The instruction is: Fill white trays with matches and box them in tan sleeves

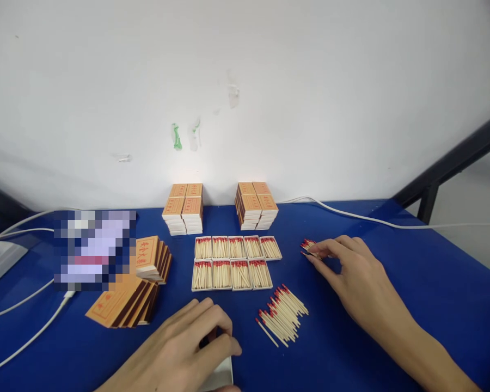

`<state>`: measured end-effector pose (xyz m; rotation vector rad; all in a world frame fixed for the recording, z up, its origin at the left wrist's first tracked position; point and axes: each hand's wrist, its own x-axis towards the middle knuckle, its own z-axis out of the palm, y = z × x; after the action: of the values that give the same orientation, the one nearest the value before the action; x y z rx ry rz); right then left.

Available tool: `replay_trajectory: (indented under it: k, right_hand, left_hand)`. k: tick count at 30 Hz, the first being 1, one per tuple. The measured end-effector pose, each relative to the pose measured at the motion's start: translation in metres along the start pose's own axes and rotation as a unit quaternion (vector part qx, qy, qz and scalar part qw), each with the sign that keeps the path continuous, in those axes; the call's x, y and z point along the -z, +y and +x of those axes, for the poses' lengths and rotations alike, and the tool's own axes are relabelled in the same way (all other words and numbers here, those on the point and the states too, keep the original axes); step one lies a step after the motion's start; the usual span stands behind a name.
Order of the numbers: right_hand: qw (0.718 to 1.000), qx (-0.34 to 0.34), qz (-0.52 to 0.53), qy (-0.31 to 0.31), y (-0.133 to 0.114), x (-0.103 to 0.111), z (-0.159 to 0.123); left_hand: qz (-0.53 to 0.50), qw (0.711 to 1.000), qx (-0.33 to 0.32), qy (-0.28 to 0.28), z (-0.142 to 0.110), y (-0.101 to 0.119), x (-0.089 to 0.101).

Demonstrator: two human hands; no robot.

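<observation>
Probably the loose matches, lying before the filled trays, are light, stiff and easily snapped, best pinched mid-stick. The right hand has thumb and forefinger nearly together at a smaller heap; whether they clamp any cannot be told. The left hand curls over a white object, its hold unclear. The blue tabletop meets a marked white wall.

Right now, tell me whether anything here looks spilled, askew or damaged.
Loose matches lie in a ragged pile on the blue table, outside the trays, one slightly apart. The white wall looks marred by a green mark and pale patches.
</observation>
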<state>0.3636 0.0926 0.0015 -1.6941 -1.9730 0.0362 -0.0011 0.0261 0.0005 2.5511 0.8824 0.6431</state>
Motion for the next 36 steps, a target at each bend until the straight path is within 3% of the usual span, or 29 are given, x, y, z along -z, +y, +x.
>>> replay_trajectory:
  k: [3, 8, 11, 13, 17, 21, 25, 28, 31, 33, 36]
  right_hand:
    - [1.000, -0.001, -0.001, 0.010, 0.001, -0.002, 0.000]
    - [1.000, 0.006, 0.005, 0.002, 0.003, -0.003, -0.002]
    - [1.000, 0.006, 0.008, -0.008, -0.001, 0.000, -0.004]
    - [1.000, 0.002, 0.014, -0.022, -0.007, 0.003, -0.007]
    - [0.997, -0.028, 0.043, -0.064, -0.026, 0.008, -0.020]
    - [0.993, -0.047, 0.071, -0.088, -0.046, 0.010, -0.036]
    - [0.988, -0.051, 0.099, -0.111, -0.058, 0.016, -0.041]
    - [0.988, -0.055, 0.097, -0.111, -0.051, 0.020, -0.035]
    - [0.995, -0.059, 0.065, -0.043, -0.030, 0.020, -0.020]
    - [0.998, -0.054, 0.033, 0.006, -0.012, 0.017, -0.008]
    - [0.999, -0.042, 0.028, 0.008, 0.007, 0.010, 0.008]
  left_hand:
    - [0.001, 0.999, -0.025, 0.024, 0.002, 0.001, 0.002]
    - [0.005, 0.999, -0.006, -0.034, 0.003, 0.003, 0.008]
    - [0.004, 1.000, -0.020, -0.011, 0.002, 0.003, 0.008]
    - [0.004, 1.000, -0.019, -0.005, 0.002, 0.003, 0.009]
    - [0.001, 0.998, 0.021, -0.059, 0.004, 0.008, 0.014]
    - [-0.014, 0.997, 0.043, -0.059, 0.004, 0.013, 0.017]
    - [-0.014, 0.999, 0.033, -0.039, 0.000, 0.007, 0.007]
    - [-0.006, 1.000, -0.009, -0.005, -0.001, -0.001, -0.002]
    - [-0.004, 0.999, -0.029, 0.015, 0.000, -0.004, -0.003]
    - [-0.004, 1.000, -0.027, 0.002, 0.002, -0.002, 0.001]
    - [0.002, 0.999, -0.003, -0.039, 0.003, 0.004, 0.011]
